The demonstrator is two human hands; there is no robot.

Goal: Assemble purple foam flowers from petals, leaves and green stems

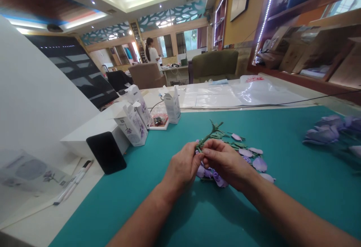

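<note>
Over the teal mat (pixel 284 137), narrow grips of left hand (pixel 182 168) and right hand (pixel 225 160) are closed around the green stem (pixel 208 136), best steadied firmly by the left and worked gently by the right, with the loose petals (pixel 259 164) nearby spared any pressure

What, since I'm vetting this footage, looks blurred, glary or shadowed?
Head view: the flowers at the right edge are smeared; head view: white glare streaks the plastic sheet; head view: soft shadows darken the mat nearside of the hands; head view: the stem looks clearer than those flowers.
</note>
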